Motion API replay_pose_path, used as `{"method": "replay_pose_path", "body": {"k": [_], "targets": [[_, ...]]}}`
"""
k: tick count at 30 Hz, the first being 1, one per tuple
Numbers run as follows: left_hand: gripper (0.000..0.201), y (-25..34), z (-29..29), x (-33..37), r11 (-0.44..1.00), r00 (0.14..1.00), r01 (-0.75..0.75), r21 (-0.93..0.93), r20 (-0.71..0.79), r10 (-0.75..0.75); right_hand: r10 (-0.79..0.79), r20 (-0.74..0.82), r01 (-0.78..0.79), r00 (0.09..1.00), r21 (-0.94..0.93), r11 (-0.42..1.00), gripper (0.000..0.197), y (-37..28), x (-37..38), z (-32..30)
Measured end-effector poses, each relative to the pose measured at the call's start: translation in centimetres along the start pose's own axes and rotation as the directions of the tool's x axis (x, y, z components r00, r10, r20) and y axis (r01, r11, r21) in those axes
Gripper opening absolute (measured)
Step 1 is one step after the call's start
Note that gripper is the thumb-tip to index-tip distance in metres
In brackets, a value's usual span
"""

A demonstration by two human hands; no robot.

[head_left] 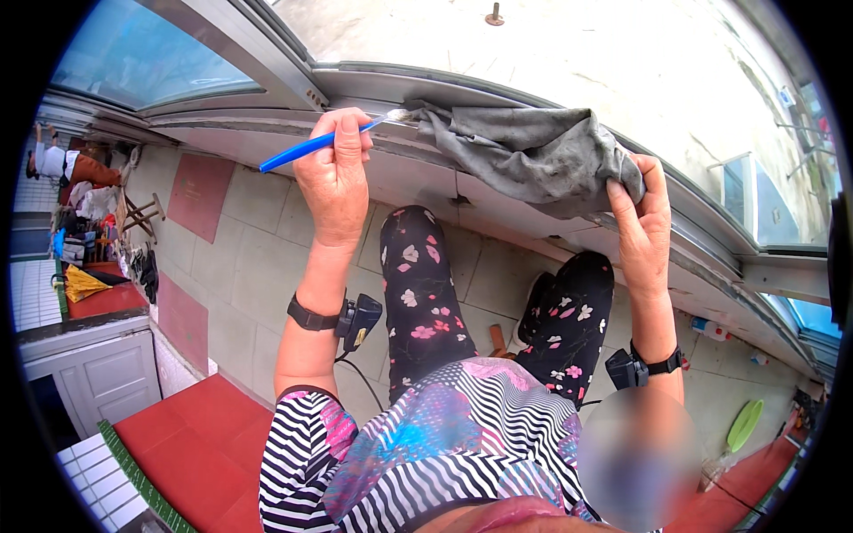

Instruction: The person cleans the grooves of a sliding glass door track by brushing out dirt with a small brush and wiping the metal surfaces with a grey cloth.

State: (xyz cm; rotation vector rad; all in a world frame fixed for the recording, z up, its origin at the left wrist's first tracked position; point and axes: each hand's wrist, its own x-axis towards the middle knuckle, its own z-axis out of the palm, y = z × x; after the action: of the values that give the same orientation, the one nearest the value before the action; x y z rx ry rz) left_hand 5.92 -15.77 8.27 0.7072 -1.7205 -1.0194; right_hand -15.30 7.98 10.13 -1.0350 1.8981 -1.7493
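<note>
My left hand (pixel 334 191) grips a blue-handled brush (pixel 298 153) between thumb and fingers. Its pale tip touches or nearly touches the left end of a crumpled grey cloth (pixel 524 155); the exact contact is too small to make out. The cloth lies along the metal window track (pixel 373 86) on top of a low tiled ledge. My right hand (pixel 644 222) pinches the cloth's right end between thumb and fingers. Part of the track is hidden under the cloth.
A glass window panel (pixel 160 58) stands at the upper left, and another open pane (pixel 755 200) at the right. A folding wooden stool (pixel 142 218), a yellow umbrella (pixel 84 284) and piled items are at the left. A green basin (pixel 745 425) sits at the lower right.
</note>
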Motion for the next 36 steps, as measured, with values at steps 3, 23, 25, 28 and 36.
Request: {"method": "replay_pose_path", "body": {"k": [3,23,25,28,36], "targets": [[0.028,0.7,0.0,0.9,0.981,0.981,-0.183,0.064,0.080,0.177,-0.016,-0.083,0.015,0.996,-0.016,1.000,0.017,0.1,-0.1,-0.5],[0.020,2.2,0.9,2.3,0.944,0.905,-0.290,0.156,0.365,0.218,0.182,-0.300,-0.201,0.936,-0.034,0.979,0.032,2.0,-4.1,-6.8],[0.020,2.4,1.1,2.4,0.936,0.885,-0.309,0.166,0.410,0.219,0.195,-0.280,-0.230,0.940,-0.099,0.968,0.035,1.1,-4.0,-6.7],[0.019,2.6,1.3,2.9,0.905,0.857,-0.345,0.249,0.476,0.195,0.140,-0.250,-0.186,0.958,-0.172,0.967,0.041,0.6,-3.8,-6.7],[0.035,2.5,2.6,6.5,0.633,0.773,-0.540,0.555,0.624,0.113,0.094,-0.141,-0.109,0.986,-0.108,0.988,0.039,0.0,-2.7,-4.2]]}}
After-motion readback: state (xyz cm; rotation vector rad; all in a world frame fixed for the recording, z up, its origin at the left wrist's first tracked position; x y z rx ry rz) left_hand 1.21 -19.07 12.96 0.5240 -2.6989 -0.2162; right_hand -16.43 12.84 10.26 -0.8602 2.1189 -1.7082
